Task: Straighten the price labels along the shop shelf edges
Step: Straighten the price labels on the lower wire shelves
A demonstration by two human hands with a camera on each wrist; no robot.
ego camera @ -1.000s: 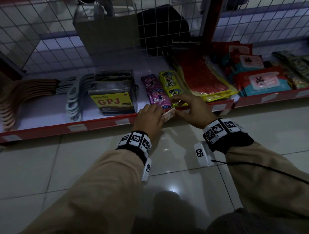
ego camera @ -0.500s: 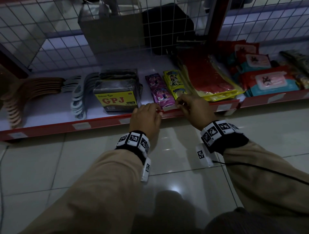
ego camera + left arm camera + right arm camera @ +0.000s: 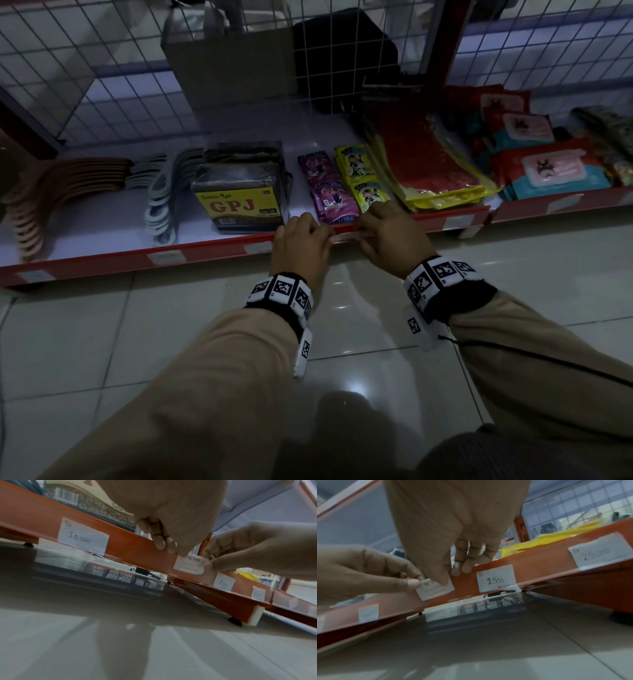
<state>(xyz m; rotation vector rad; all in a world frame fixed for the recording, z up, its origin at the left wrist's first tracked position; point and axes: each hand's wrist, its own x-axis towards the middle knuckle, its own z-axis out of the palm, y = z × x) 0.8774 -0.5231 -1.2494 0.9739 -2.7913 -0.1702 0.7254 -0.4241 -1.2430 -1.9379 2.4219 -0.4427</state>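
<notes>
Both hands are on 1 price label (image 3: 435, 589), at the red shelf edge (image 3: 212, 248) in front of the purple sachets (image 3: 327, 192). Left hand (image 3: 301, 245) pinches the label's left end, thumb tip under, fingers curled over the shelf lip. Right hand (image 3: 388, 236) presses its thumb on the label's top right corner, other fingers hooked over the lip.

Change: 1 s ago the label was lifted off the edge and tilted between the hands; 0.5 s ago it was coming down toward the strip; now it lies flat against the shelf edge face. In the right wrist view it sits slightly rotated against the strip, lower left corner hanging below the edge. Judgement: this label is being seated, not finished; it wants a small levelling and a press-down before release.

Outward from that label: to its right, the "1.500" label (image 3: 496, 579) looks square, then the "25.000" label (image 3: 599, 550), its corner lifting. To its left, the "10.000" label (image 3: 83, 536) sits below the GPJ box (image 3: 239, 205). More labels further left (image 3: 166, 257) are too small to judge. Tiled floor (image 3: 171, 325) lies below the shelf.
</notes>
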